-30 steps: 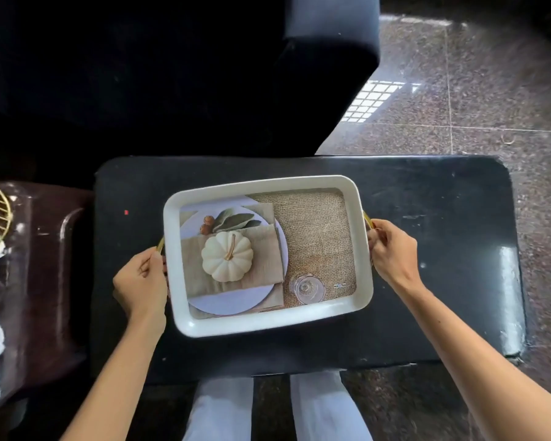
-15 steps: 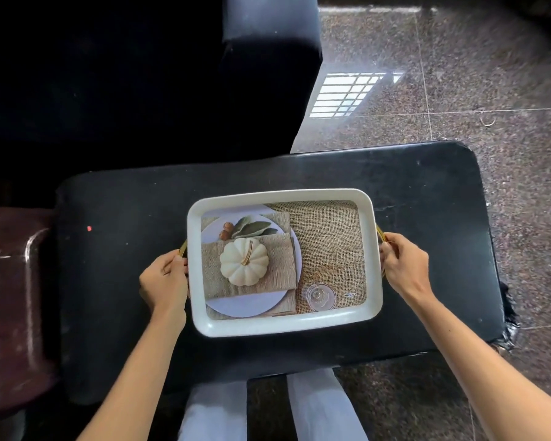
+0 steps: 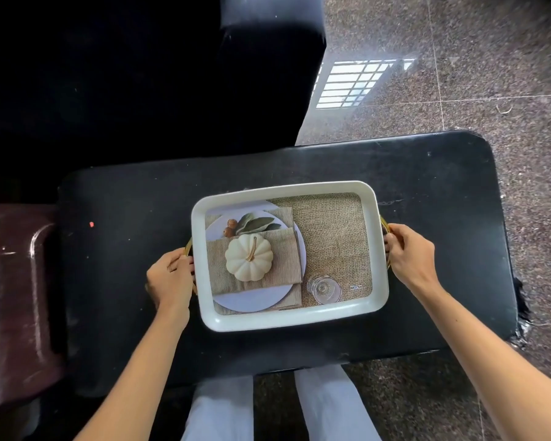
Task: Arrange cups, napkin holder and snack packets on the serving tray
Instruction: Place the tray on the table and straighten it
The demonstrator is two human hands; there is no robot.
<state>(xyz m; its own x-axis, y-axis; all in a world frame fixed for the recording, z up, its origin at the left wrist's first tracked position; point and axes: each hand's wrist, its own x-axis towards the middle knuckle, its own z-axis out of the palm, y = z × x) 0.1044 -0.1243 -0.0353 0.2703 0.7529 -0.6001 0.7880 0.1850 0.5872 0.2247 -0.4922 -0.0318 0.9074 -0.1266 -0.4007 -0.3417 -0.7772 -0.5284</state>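
Gripping white serving tray [image 3: 288,317] by its gold side handles [image 3: 384,223] w/ both hands: left hand [image 3: 169,276] curled round left handle, right hand [image 3: 409,254] curled round right one. Approx. ctr of black table [image 3: 427,192], slightly askew (resting or lifted, can't tell). Pumpkin-and-plate print on tray floor. Dark sofa [image 3: 140,74] beyond, speckled stone floor [image 3: 490,74] at right.

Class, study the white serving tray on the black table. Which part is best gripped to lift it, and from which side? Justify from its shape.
Grip the gold handles at the short ends of the serving tray, left hand from the left, right hand from the right. The tray lies flat and wide, its rim smooth; the handles jut out mid-end, so it should balance.
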